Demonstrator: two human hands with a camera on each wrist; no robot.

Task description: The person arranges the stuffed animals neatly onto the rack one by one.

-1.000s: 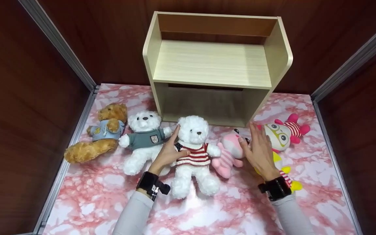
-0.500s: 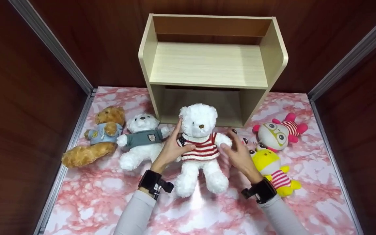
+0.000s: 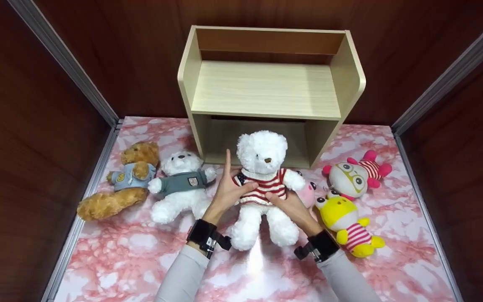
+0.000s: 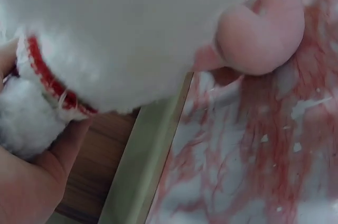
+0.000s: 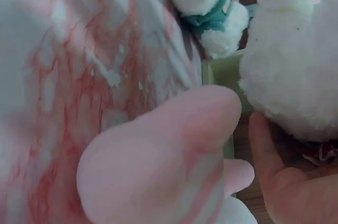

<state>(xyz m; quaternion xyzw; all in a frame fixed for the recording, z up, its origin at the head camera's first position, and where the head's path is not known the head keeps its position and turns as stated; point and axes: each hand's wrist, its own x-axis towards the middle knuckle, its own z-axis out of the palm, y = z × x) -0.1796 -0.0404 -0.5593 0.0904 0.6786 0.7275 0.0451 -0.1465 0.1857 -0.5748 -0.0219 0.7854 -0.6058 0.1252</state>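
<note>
A white teddy bear in a red-and-white striped sweater is held between both hands, its face toward me and its legs pointing down. At its left side, my left hand grips the torso, thumb over the sweater and index finger sticking up. My right hand holds the other side below the bear's arm, thumb across the sweater's front. Behind the bear and right forearm lies a pink plush toy, mostly hidden. Both wrist views show white fur close up, with the left hand and right hand against it.
A pale wooden two-tier shelf stands against the back wall. On the left lie a brown teddy bear and a white bear in a green top. A yellow frog plush and a pink-eared plush in glasses lie on the right.
The striped-sweater bear has risen and moved slightly right. My right hand has come left from over the plush toys on the right and taken hold of the bear's side.
</note>
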